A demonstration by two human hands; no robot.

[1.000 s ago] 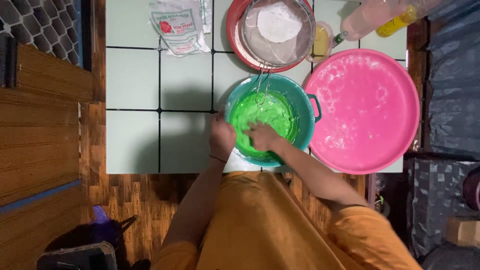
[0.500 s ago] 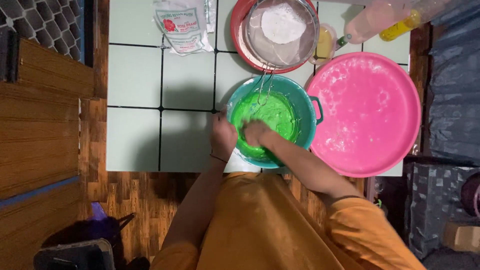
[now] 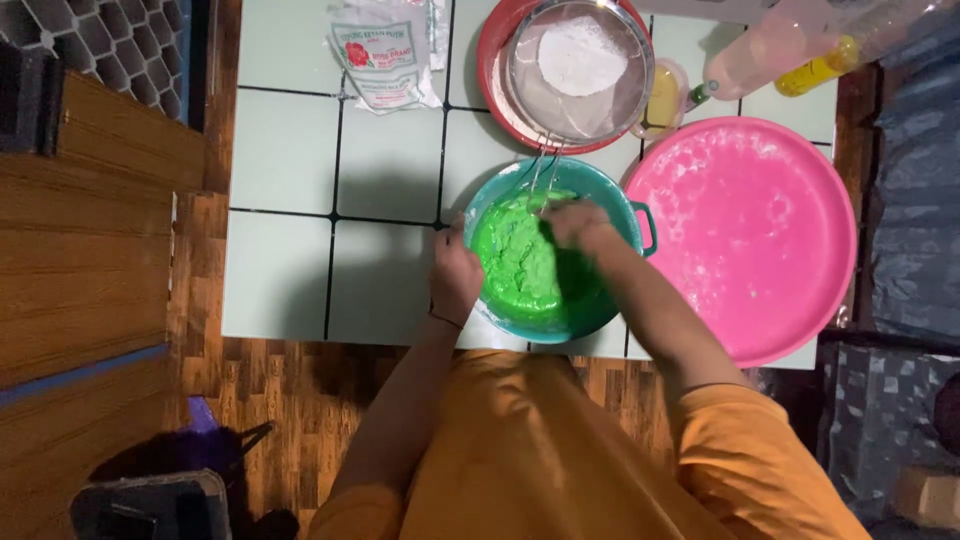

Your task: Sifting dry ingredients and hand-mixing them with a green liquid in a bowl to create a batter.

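A teal bowl with a small side handle is seen on the pale tiled bench, close to the bench's near edge. It is filled with a bright green dough, thick and lumpy, heaped against the bowl's left wall and smeared up the inside; white flour dust is visible on the rim.

The left hand is laid on the bowl's left rim, its grip curled over the edge, though how tightly cannot be told. The right hand is pressed down into the dough at the far side of the bowl, fingers bent and partly buried; whether a lump is enclosed in that grip cannot be made out.

Just beyond the bowl, a red basin is seen with a wire sieve resting on it, white flour piled inside, the sieve's handle reaching over the bowl's far rim. To the right of the bowl, almost touching it, a large round pink tray is set, streaked with white. Left of the red basin a flour packet is laid flat. An orange garment is worn below.
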